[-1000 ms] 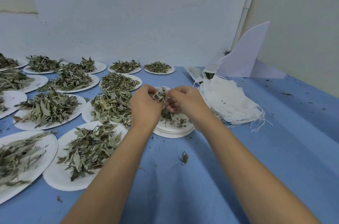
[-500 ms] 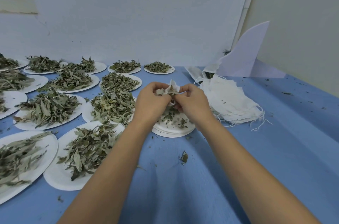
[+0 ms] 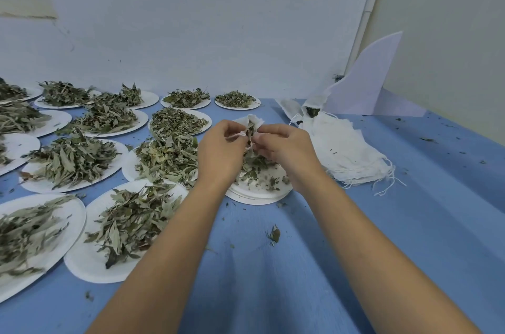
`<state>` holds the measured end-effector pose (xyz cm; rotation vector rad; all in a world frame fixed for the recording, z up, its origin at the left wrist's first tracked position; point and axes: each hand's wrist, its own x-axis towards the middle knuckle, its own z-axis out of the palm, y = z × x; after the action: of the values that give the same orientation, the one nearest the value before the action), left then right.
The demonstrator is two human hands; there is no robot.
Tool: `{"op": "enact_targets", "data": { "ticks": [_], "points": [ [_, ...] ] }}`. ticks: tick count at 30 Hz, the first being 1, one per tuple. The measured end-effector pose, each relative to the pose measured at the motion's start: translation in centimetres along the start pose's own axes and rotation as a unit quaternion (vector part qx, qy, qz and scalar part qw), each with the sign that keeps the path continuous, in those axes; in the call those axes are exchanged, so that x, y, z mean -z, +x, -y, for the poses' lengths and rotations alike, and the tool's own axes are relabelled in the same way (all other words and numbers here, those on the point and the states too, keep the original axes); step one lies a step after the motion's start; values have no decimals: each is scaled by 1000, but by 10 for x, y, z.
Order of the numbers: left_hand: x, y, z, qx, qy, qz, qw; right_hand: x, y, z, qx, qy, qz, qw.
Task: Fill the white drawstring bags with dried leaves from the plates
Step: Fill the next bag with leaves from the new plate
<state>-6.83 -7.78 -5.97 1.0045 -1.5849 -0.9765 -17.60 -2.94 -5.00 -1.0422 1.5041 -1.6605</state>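
— Gauze-thin white cloth, that bag. Where is it?
— Held up between both hands, above the nearly bare plate on the blue table. The left hand pinches one side of its mouth and the right hand pinches the other. Leaves poke out.
— How will it handle?
— Soft, floppy and nearly weightless, I'd judge. Take it by the hem beside the string. The leaves look brittle.
— Anything unclear?
— Its lower half hides behind the fingers, and I cannot tell whether the string is drawn. Spare bags lie just right.
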Motion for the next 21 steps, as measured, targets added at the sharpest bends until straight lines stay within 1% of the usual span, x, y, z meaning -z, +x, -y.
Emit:
{"op": "enact_targets", "data": {
  "ticks": [3,5,7,10,14,19,21],
  "points": [
    [0,0,0,13,-14,15,1000,0,1,-4,52,-104,-40,992],
    [1,0,-1,23,-24,28,999,-1,1,-5,93,-170,-86,977],
    [1,-1,-2,39,-52,37,997,-1,1,-6,114,-210,-118,964],
    [2,-2,-3,69,-109,45,991,-1,-1,-4,125,-200,-114,965],
    [0,-4,-5,75,-149,109,980,3,-1,-5,124,-203,-84,968],
    [-3,-5,-5,87,-157,105,978,2,3,-7,131,-227,-108,959],
    [-1,-4,-9,108,-190,111,969,2,4,-8,135,-229,-112,957]
  ]
}}
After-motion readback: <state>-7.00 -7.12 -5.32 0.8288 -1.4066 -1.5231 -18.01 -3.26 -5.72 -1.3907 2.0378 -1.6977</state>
